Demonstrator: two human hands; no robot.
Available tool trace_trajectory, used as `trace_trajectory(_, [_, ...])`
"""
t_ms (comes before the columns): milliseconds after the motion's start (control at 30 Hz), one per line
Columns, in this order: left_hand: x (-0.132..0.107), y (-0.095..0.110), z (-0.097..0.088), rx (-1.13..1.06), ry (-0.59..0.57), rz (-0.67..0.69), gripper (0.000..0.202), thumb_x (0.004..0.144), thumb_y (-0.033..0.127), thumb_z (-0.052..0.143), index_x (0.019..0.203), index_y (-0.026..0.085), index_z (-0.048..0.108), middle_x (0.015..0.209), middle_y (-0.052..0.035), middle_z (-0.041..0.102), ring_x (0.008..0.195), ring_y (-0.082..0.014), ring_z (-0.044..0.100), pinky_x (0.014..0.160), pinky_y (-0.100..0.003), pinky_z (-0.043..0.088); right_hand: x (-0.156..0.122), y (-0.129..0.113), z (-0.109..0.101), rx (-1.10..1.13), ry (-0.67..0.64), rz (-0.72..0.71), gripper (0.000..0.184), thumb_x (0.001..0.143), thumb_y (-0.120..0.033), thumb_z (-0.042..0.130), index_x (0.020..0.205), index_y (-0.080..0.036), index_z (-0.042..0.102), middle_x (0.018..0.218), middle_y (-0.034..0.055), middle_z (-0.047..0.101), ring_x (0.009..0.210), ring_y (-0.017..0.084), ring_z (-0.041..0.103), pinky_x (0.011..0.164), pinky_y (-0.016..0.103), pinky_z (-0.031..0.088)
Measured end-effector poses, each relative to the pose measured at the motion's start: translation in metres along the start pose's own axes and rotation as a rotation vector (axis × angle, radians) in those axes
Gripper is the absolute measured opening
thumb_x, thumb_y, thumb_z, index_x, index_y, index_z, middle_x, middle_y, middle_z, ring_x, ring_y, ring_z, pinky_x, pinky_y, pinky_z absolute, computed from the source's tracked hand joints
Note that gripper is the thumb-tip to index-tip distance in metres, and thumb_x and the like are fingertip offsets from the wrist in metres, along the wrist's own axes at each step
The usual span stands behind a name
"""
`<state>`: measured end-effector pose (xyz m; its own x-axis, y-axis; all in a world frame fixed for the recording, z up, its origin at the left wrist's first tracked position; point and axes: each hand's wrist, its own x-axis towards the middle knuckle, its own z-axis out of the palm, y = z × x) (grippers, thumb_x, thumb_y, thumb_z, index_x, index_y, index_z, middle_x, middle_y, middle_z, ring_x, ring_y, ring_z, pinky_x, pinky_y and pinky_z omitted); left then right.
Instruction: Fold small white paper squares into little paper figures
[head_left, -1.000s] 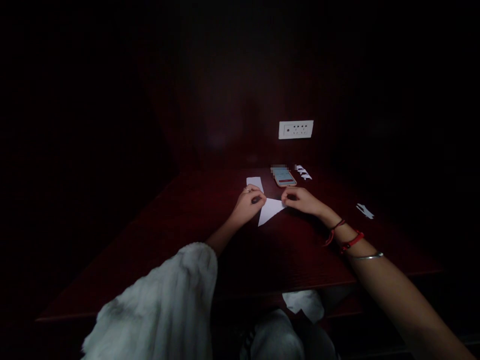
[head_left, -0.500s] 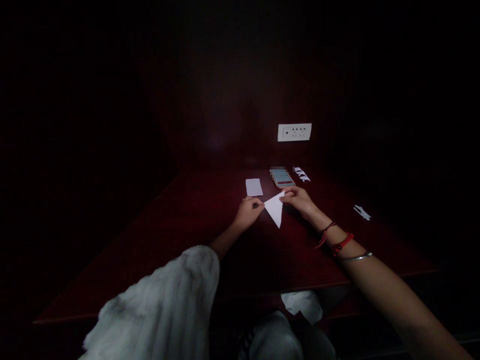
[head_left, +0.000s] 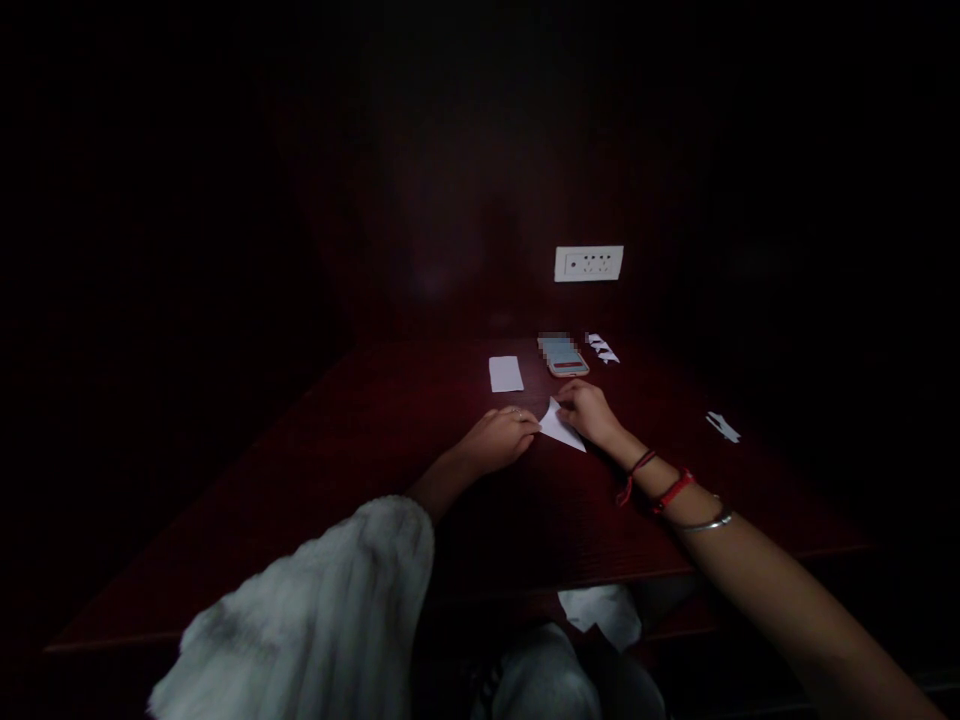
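A white triangular folded paper (head_left: 564,431) is held low over the dark red table (head_left: 360,440), or rests on it; I cannot tell which. My left hand (head_left: 501,438) pinches its left corner between thumb and fingers. At the paper's upper right edge, my right hand (head_left: 589,410) is closed on it, its fingers partly covering the paper. Beyond my left hand lies a white rectangular piece of paper (head_left: 505,374). A phone (head_left: 564,356) with a lit screen lies just past my right hand.
Several small folded white papers (head_left: 602,349) lie right of the phone. Thin paper scraps (head_left: 723,427) are at the table's right side. A white socket panel (head_left: 589,263) is on the back wall. Something white (head_left: 600,612) shows below the table's front edge.
The paper has turned, its lower point swinging to the right, and has come down closer to the table. My left hand has shifted slightly right, with its back now turned upward.
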<state>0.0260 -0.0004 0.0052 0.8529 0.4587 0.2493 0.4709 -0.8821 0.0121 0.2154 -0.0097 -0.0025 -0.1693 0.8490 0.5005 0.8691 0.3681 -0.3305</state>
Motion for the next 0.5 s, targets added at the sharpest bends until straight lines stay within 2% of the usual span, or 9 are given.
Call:
trace_trajectory(100, [-0.0019, 0.0011, -0.0017, 0.028, -0.014, -0.020, 0.027, 0.080, 0.028, 0.033, 0.102, 0.027, 0.048, 0.105, -0.0004, 0.043, 0.095, -0.0156, 0.038, 0.080, -0.027, 0.033, -0.0025, -0.0017, 0.0011, -0.036, -0.026, -0.159, 0.017, 0.067, -0.013, 0.050, 0.078, -0.013, 0.063, 0.087, 0.0075, 0.053, 0.079, 0.014, 0.049, 0.071, 0.023, 0.038])
trace_trajectory(200, [-0.0038, 0.0014, -0.0036, 0.035, -0.034, -0.026, 0.028, 0.080, 0.029, 0.033, 0.104, 0.027, 0.047, 0.103, -0.0017, 0.041, 0.092, -0.0156, 0.039, 0.078, -0.028, 0.034, -0.0051, -0.0039, 0.0022, -0.055, -0.082, -0.255, 0.017, 0.071, -0.015, 0.047, 0.077, -0.012, 0.063, 0.085, 0.0073, 0.052, 0.075, 0.012, 0.048, 0.068, 0.022, 0.038])
trace_trajectory(500, [-0.0086, -0.0058, -0.0091, 0.049, -0.127, -0.017, 0.033, 0.080, 0.031, 0.033, 0.113, 0.034, 0.037, 0.100, -0.0015, 0.038, 0.087, -0.0143, 0.039, 0.073, -0.027, 0.035, -0.0075, -0.0014, 0.0055, -0.039, -0.117, -0.319, 0.018, 0.073, -0.016, 0.045, 0.078, -0.012, 0.062, 0.080, 0.0062, 0.051, 0.073, 0.011, 0.046, 0.067, 0.021, 0.038])
